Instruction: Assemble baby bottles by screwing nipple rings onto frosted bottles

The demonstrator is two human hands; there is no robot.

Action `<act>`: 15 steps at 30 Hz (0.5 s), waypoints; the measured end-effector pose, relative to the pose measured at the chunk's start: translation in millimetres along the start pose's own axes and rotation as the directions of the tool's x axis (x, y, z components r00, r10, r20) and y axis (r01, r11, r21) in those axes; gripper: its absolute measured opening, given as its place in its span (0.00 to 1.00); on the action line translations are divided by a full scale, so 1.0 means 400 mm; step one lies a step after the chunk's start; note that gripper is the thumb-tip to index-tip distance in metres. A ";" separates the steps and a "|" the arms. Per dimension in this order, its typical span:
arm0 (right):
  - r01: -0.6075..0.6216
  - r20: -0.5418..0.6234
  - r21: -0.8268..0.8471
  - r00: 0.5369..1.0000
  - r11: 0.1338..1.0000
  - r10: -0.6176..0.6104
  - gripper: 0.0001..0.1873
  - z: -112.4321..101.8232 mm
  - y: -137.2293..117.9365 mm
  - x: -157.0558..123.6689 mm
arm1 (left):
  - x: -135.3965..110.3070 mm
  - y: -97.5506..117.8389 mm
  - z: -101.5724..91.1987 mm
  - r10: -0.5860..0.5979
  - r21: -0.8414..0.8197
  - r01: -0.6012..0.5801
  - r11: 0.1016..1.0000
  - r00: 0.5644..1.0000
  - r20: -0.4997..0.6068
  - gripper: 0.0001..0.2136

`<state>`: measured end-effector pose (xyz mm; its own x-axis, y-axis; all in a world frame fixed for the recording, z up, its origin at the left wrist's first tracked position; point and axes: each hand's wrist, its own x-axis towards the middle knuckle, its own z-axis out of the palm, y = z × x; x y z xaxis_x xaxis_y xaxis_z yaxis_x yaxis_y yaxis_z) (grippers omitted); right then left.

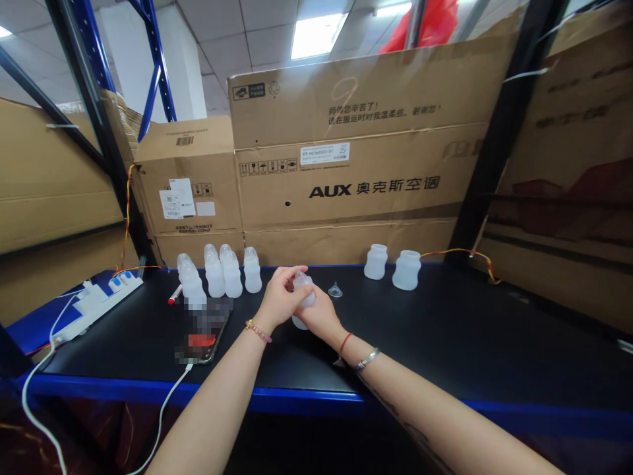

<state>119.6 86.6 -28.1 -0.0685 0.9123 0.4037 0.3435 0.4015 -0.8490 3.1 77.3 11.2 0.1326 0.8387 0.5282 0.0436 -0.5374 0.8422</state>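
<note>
2 bare hands together, fingers curled, left forearm angled up rightward, right forearm up leftward

Free rm on blk shelf R side; in way: 2 open btls back R, topped btls + phone L.

Black shelf with five capped bottles, two open bottles, clear nipple, phone, marker

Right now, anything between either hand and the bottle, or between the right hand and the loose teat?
Nothing visible in either case. The left hand and right hand are both on the bottle; the teat lies just beyond the right hand, nothing seen between.
</note>
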 end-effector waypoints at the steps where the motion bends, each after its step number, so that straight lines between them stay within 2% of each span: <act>1: -0.004 0.020 -0.010 1.000 1.000 0.005 0.20 -0.002 0.001 0.002 | -0.002 0.005 -0.004 0.043 0.101 -0.043 0.994 0.999 0.010 0.18; 3: -0.033 0.034 -0.010 0.999 0.999 0.033 0.18 -0.003 0.003 0.006 | -0.006 0.017 -0.009 0.093 0.247 -0.098 0.964 0.995 0.033 0.16; 6: -0.048 0.070 0.031 0.997 0.998 0.045 0.17 -0.001 0.006 0.009 | -0.008 0.028 -0.014 0.111 0.325 -0.116 0.939 0.993 0.033 0.16; 9: -0.064 0.114 0.037 0.992 0.997 0.059 0.17 0.001 0.004 0.004 | -0.004 0.021 -0.020 0.072 0.237 -0.086 0.968 0.995 0.067 0.17; 13: -0.101 0.096 -0.007 0.990 0.995 0.102 0.16 0.003 -0.001 -0.002 | 0.002 0.011 -0.020 -0.047 0.017 0.045 0.999 0.981 0.187 0.20; 15: -0.120 0.091 0.017 0.989 0.993 0.118 0.16 0.006 0.001 -0.002 | 0.003 0.011 -0.014 -0.075 -0.002 0.076 0.997 0.982 0.171 0.19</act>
<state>117.6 86.3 -29.5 -0.1123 0.9568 0.2682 0.3334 0.2906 -0.8969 -2.2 76.5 16.2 0.2967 0.8489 0.4373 0.0515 -0.4715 0.8804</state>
